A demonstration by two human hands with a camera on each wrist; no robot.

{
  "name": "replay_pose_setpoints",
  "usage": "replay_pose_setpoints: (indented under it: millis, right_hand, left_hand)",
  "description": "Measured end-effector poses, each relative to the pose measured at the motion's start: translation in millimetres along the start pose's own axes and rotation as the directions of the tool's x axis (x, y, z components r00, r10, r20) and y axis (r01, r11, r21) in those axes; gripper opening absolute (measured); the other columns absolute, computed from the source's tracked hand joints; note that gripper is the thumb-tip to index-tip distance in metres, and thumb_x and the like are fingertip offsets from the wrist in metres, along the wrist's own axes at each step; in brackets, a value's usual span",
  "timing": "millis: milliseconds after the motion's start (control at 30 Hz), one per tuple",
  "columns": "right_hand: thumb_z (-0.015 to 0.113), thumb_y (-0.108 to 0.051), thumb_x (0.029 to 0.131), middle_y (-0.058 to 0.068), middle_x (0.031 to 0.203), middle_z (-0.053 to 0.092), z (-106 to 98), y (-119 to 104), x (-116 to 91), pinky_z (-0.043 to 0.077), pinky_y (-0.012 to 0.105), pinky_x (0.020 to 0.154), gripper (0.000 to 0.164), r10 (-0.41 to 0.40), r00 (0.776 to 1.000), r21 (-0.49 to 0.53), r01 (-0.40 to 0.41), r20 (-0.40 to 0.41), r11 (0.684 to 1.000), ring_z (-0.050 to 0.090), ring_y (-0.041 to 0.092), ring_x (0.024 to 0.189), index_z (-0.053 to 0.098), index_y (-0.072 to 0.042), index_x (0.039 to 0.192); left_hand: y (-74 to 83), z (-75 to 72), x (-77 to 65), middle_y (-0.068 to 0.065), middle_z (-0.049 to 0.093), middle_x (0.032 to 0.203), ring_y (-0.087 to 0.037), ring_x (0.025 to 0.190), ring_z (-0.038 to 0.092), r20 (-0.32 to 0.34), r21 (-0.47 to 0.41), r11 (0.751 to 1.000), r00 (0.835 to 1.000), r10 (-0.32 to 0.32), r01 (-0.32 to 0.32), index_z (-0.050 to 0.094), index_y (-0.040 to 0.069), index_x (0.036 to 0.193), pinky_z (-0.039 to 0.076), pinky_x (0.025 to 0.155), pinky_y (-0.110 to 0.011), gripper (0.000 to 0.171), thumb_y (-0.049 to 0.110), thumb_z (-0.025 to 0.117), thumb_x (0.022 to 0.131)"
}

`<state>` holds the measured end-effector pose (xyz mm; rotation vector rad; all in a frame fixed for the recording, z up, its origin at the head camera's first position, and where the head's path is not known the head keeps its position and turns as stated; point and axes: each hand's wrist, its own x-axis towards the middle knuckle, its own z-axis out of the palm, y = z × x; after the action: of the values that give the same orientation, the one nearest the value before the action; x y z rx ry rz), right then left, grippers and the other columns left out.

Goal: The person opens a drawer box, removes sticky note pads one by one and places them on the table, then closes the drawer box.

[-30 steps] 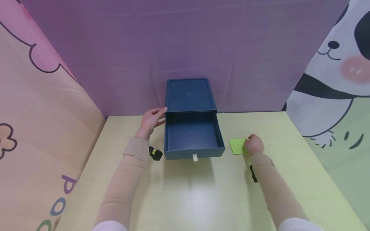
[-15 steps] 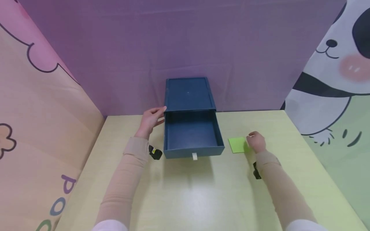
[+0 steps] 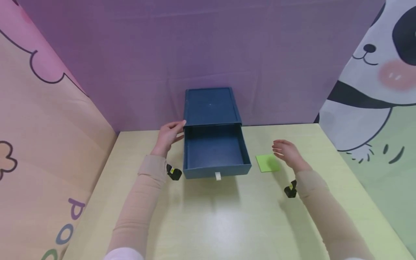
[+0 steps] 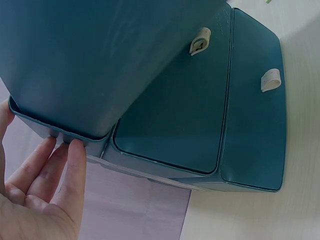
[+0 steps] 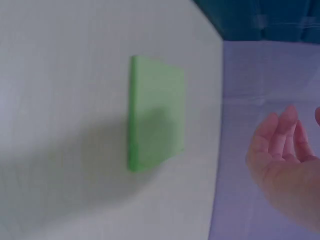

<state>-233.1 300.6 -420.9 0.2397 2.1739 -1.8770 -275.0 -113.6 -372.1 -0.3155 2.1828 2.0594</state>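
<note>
A dark blue desktop drawer cabinet stands against the back wall, its top drawer pulled out with nothing inside. My left hand rests on the cabinet's left side near the front. In the left wrist view, the fingers lie extended against the side wall and the thumb is at the corner. A square green pad of sticky notes lies on the table right of the cabinet. Beyond its right edge my right hand hovers with relaxed fingers, holding nothing.
Two closed drawers, a middle one and a bottom one, show below the pulled-out one, with small pale pull tabs. The light wood table is bordered by a purple back wall and printed side walls.
My right hand has lifted off the sticky notes, moved up and right, and its fingers have opened out. The left hand keeps its place on the cabinet; the drawer has not moved.
</note>
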Motion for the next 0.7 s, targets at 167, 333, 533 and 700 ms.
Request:
replay_pose_setpoints:
  millis: [167,333,533,700]
  right_hand:
    - [0.042,-0.017,0.099,-0.013,0.086,0.059,0.8,-16.0,-10.4,0.050,0.014,0.082,0.016,-0.029,0.994,0.226,0.005,0.104,0.974,0.056,-0.001,0.082,0.045,-0.009,0.113]
    - [0.040,-0.015,0.100,-0.008,0.089,0.060,9.5,-33.9,-26.6,0.051,0.016,0.082,0.012,-0.104,0.972,0.338,0.028,0.208,0.941,0.058,0.003,0.084,0.050,-0.014,0.104]
    - [0.031,-0.007,0.101,-0.002,0.094,0.064,28.4,-54.7,-42.9,0.053,0.020,0.087,0.030,-0.254,0.893,0.420,0.083,0.371,0.904,0.061,0.008,0.089,0.060,-0.012,0.103]
    - [0.027,-0.004,0.101,-0.001,0.098,0.067,43.3,-68.3,-55.1,0.053,0.023,0.090,0.036,-0.335,0.812,0.424,0.122,0.477,0.898,0.063,0.010,0.092,0.062,-0.012,0.106]
  left_hand:
    - [0.1,0.5,-2.0,-0.012,0.056,0.129,-0.024,0.114,0.057,-0.002,-0.010,1.000,1.000,-0.002,0.002,0.057,0.005,0.126,0.053,0.093,-0.035,0.049,0.035,0.063,0.087]
    - [-0.6,1.8,-1.6,-0.011,0.056,0.129,-0.024,0.114,0.057,-0.008,-0.007,1.000,1.000,-0.006,0.006,0.058,0.005,0.125,0.053,0.092,-0.034,0.048,0.035,0.063,0.087]
    - [0.3,1.6,-2.1,-0.012,0.056,0.130,-0.024,0.115,0.057,-0.014,0.006,1.000,1.000,-0.013,0.013,0.057,0.005,0.125,0.053,0.093,-0.036,0.049,0.036,0.063,0.087]
    - [1.4,1.1,-3.5,-0.012,0.056,0.130,-0.024,0.115,0.057,-0.014,0.000,1.000,1.000,-0.012,0.012,0.057,0.005,0.126,0.053,0.093,-0.036,0.050,0.036,0.063,0.087]
